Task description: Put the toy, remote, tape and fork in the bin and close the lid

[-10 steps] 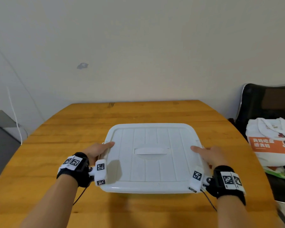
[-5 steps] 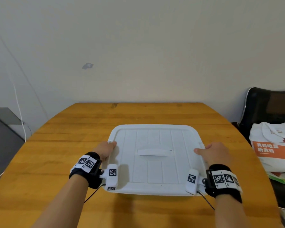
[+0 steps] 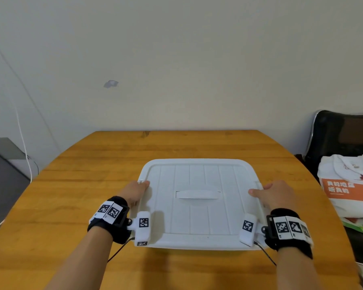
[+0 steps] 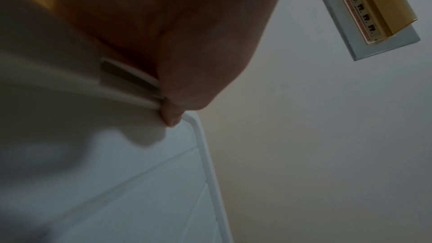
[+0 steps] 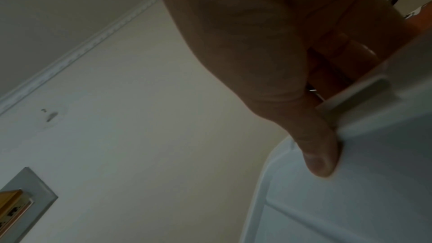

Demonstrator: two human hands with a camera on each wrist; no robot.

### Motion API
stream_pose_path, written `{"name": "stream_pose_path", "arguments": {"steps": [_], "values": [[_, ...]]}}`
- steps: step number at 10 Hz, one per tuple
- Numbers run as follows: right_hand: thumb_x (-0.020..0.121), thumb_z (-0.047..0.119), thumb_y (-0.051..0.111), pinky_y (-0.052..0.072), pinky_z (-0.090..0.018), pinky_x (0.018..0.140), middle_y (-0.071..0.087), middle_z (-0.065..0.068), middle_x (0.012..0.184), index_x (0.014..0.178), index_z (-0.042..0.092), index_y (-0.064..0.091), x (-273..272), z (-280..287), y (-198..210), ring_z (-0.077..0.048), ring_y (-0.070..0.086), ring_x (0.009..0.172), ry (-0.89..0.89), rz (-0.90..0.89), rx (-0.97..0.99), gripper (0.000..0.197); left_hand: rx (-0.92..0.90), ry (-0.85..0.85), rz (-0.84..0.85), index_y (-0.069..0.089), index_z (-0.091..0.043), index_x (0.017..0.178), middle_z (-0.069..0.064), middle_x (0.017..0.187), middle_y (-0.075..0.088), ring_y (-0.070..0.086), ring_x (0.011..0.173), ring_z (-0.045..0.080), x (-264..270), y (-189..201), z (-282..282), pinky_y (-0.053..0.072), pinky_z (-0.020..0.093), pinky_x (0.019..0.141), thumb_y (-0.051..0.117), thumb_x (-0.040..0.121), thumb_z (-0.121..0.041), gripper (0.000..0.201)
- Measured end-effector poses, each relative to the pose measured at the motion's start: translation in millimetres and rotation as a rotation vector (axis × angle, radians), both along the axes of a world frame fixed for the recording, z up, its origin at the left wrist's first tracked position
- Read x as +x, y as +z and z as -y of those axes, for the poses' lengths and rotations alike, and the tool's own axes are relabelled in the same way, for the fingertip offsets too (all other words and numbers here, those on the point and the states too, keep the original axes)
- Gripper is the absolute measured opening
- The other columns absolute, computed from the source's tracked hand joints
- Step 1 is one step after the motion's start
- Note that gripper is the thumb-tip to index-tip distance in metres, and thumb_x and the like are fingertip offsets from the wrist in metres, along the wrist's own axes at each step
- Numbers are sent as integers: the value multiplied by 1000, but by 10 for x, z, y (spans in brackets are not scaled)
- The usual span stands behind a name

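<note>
Now both forearms reach forward, left hand [image 3: 135,190] gripping the lid [image 3: 199,203] at its left edge, right hand [image 3: 278,194] gripping its right edge, thumbs on top, lid on the bin mid-table [image 3: 76,193].

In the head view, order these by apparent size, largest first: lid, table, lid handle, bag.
1. table
2. lid
3. bag, partly cut off by the frame
4. lid handle

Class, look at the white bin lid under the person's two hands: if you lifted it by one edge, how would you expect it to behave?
The lid is broad, thin, ribbed plastic, so probably light and slightly bendy. The left hand and right hand grip opposite edges, suggesting one-sided lifting might tilt it. Its smooth surface may feel slippery.
</note>
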State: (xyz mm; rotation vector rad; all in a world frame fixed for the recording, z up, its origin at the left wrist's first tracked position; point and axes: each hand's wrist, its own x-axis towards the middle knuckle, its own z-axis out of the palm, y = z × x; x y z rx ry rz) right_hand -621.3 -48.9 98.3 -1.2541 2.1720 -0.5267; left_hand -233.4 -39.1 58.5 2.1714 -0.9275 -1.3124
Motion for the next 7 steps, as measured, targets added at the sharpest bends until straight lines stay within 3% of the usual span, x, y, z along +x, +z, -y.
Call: {"name": "stream_pose_path", "arguments": {"steps": [2, 3, 4, 5, 6, 7], "values": [[79, 32, 85, 46, -35, 64, 63, -7, 74, 73, 14, 53, 6, 15, -68, -22, 58, 63, -8, -4, 1, 37, -29, 33, -39, 59, 2, 122, 18, 109, 72, 69, 100, 37, 15, -47, -40, 54, 51, 97, 51, 95, -50, 58], [81, 32, 82, 49, -37, 68, 66, -9, 81, 87, 8, 61, 24, 11, -109, -27, 61, 71, -13, -9, -2, 32, -42, 37, -59, 61, 1, 118, 17, 105, 73, 70, 98, 36, 10, -10, -77, 54, 50, 95, 51, 96, -48, 55], [86, 34, 76, 47, -38, 73, 63, -7, 94, 107, 9, 58, 39, -2, -111, -26, 59, 82, 3, 6, 15, 37, -47, -15, -80, 64, -4, 113, 17, 102, 74, 69, 89, 31, -24, 137, -202, 57, 43, 84, 49, 97, -48, 49], [89, 38, 73, 45, -37, 74, 59, -4, 104, 125, 12, 52, 55, -110, -96, -25, 58, 91, 28, 75, 3, 49, -98, -103, -92, 63, -18, 115, 6, 105, 75, 72, 90, 23, -13, 249, -428, 58, 38, 77, 48, 98, -50, 40], [88, 43, 74, 47, -39, 81, 60, -3, 122, 134, 19, 48, 20, -314, -173, -24, 58, 101, 31, 209, -36, 58, -200, -121, -73, 58, -29, 123, -6, 103, 75, 73, 88, 11, 83, 240, -720, 53, 25, 69, 48, 98, -48, 32], [91, 42, 70, 44, -39, 84, 58, -5, 131, 143, 16, 45, -2, -519, -72, -23, 55, 105, -50, 377, -73, 63, -302, -49, -91, 64, -36, 121, -11, 104, 78, 73, 95, 9, 134, 81, -1086, 57, 34, 82, 45, 101, -39, 28]]}}
